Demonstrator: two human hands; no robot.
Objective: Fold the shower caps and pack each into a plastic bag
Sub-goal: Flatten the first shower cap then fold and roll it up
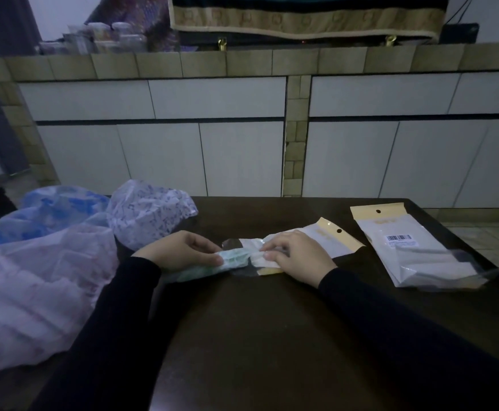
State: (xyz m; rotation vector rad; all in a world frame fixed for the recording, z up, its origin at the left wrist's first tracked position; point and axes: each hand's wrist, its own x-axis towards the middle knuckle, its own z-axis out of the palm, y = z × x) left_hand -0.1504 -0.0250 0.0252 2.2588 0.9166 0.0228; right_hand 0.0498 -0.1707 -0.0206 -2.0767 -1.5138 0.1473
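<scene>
Left hand (180, 250) grips a folded green shower cap (209, 266), fingers curled over it, its end at the mouth of a plastic bag (310, 241) lying flat mid-table. Right hand (297, 256) pinches the bag's open clear edge, holding it down on the dark table (257, 336). Spare bags (405, 250) stacked to the right, well apart. Loose unfolded caps (49, 262) piled on the left, one purple-patterned (150, 212), some blue behind.
</scene>
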